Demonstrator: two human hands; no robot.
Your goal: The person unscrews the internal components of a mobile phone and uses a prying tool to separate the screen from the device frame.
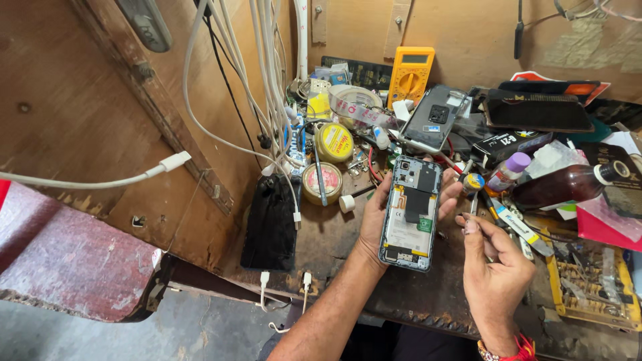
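Phone (pixel 410 212), back cover off & internals exposed, is held above the desk (pixel 334 244) edge, cupped from behind by the left hand (pixel 374 224), fingers wrapped round both long sides. Right hand (pixel 491 267) is pinched shut just right of it, thumb & forefinger together; whether sth tiny is gripped can't be told.

Risks, judged: phone is propped only by one hand over the desk edge, so a slip could drop it to the floor. Bare board & ribbon parts could be scratched or shorted by stray metal bits on the desk.

L to R around: white charger cables (pixel 267 100) hang down w/ plugs dangling by a black pouch (pixel 271 224); two round tins (pixel 328 164) sit behind. Yellow multimeter (pixel 409 73) leans on the wall, a second phone (pixel 433 117) lies behind the held one. Brown bottle (pixel 568 186) lies on its side at right, near a green circuit board (pixel 592 284). Clutter crowds the right hand closely; little free desk is left for setting the phone down.
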